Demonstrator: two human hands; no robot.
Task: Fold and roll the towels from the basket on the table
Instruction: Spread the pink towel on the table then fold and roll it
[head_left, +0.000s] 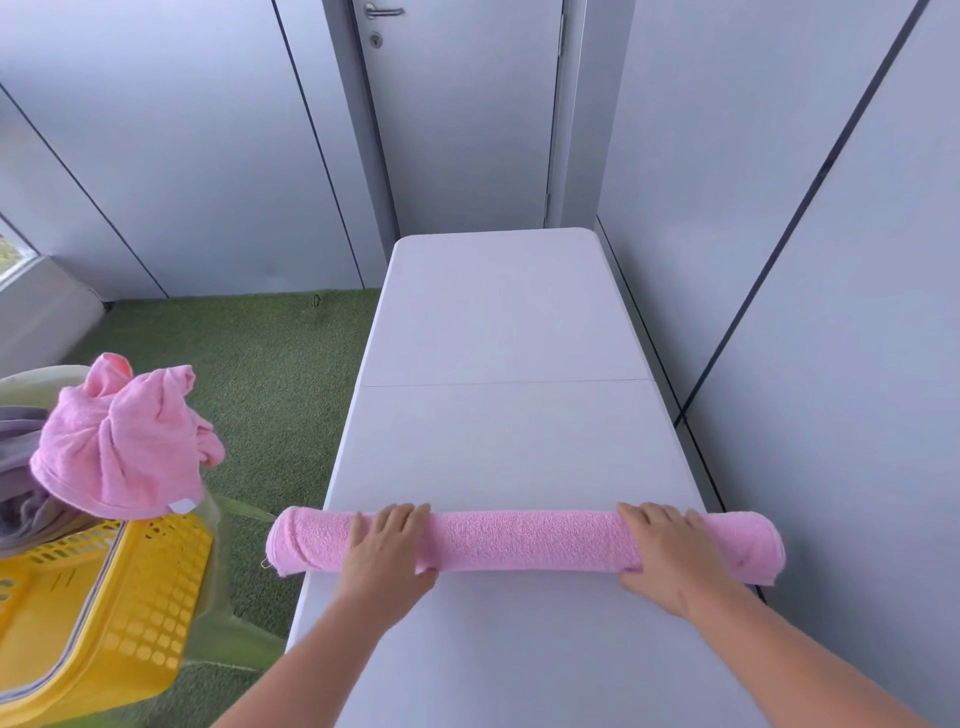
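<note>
Pink rolled towel (519, 540) lies across the tabletop (498, 441) under left hand (387, 545) and right hand (662, 545), palms flat, grip released. Rolling looks finished; next likely comes the crumpled towel (119, 441) in the basket (104, 597) left of that roll.

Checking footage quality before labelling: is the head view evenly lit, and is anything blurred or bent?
Head view: soft even light, faint shadows; rolled pink towel, left hand and right hand sharp; yellow basket smeared; wall seams splay from wide-angle lens.

Both hands (387, 543) (662, 545) flat on rolled pink towel (524, 540), white table (498, 322)
</note>
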